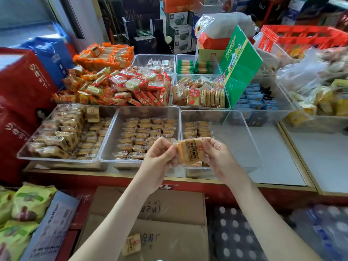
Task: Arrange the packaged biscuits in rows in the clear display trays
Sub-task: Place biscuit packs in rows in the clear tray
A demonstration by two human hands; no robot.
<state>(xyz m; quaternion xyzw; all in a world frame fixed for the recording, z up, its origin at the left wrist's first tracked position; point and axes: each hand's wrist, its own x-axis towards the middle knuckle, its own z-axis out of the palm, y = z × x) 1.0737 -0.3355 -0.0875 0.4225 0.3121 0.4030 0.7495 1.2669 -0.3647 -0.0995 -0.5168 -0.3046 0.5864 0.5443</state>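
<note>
- Together, a biscuit packet [188,151] was pinched at its ends by the left hand [160,157] and right hand [219,157], above the right tray [244,127].
- Placing seemed underway; next probably meant lowering it beside the tray's short biscuit column [196,129].

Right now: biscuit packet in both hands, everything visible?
The biscuit packet is a clear plastic wrapper over golden-brown biscuits, with dark vertical print and a small red mark on its face. The left hand pinches its left edge, the right hand its right edge. It is held in the air, slightly tilted, over the near end of the partly filled right tray.
</note>
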